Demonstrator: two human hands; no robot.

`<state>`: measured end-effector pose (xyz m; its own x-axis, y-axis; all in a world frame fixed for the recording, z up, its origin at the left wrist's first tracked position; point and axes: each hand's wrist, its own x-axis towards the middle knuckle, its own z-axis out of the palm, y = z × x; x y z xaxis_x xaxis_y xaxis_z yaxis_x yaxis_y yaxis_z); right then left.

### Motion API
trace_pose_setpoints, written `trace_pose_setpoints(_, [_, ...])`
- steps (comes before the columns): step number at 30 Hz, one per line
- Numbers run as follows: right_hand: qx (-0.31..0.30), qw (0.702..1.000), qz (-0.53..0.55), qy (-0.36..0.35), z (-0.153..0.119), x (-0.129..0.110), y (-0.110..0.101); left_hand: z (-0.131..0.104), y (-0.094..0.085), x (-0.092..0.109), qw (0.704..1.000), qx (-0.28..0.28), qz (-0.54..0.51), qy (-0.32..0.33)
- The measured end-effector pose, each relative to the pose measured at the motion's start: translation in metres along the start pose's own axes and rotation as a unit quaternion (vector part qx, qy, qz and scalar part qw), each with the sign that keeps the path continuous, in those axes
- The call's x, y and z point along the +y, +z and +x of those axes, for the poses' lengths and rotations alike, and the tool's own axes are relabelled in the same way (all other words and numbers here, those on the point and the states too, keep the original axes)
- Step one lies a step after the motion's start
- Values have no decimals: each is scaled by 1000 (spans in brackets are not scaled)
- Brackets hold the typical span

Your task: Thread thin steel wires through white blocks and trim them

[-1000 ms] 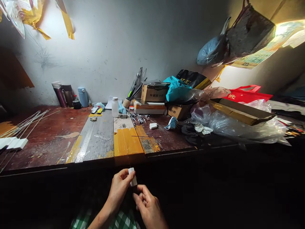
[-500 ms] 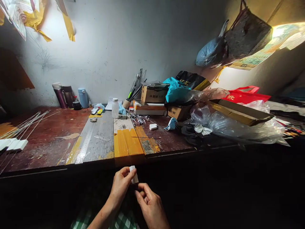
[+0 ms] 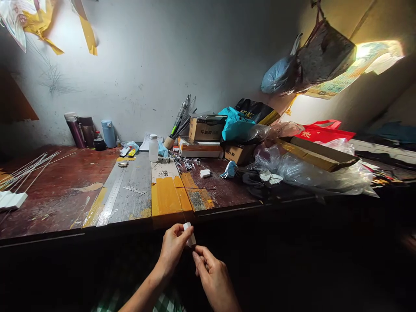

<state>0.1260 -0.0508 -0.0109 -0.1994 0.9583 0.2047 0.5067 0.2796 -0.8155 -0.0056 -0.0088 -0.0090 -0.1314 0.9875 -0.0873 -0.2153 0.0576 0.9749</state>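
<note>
In the head view, my left hand pinches a small white block just below the table's front edge. A thin rod rises from the block's top, over the yellow-taped strip. My right hand is closed at the block's lower end, thumb against forefinger; what lies between those fingertips is too small to make out. Another white block lies on the table. Further white blocks with long thin rods sit at the far left.
A clear bottle, small scattered parts and cardboard boxes stand at the middle back. Flasks stand at back left. Plastic bags and an open carton fill the right side. Bags hang above.
The view has shifted, so the table scene appears slightly further left. Both my hands and the held block appear a little further right. My grip on the block looks the same.
</note>
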Motion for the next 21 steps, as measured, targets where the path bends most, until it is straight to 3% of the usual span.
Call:
trace_pose_setpoints(5, [21,1000,9,-12,-1,3,-2,-2,1,0,1000,0,-1,-5])
trace_pose_setpoints(16, [-83,992,86,37,-3,-7,1,-11,-10,3,1000,8,14,-10])
trace_pose_setpoints(21, [-82,991,91,55,-7,-6,9,-14,-14,0,999,17,32,-2])
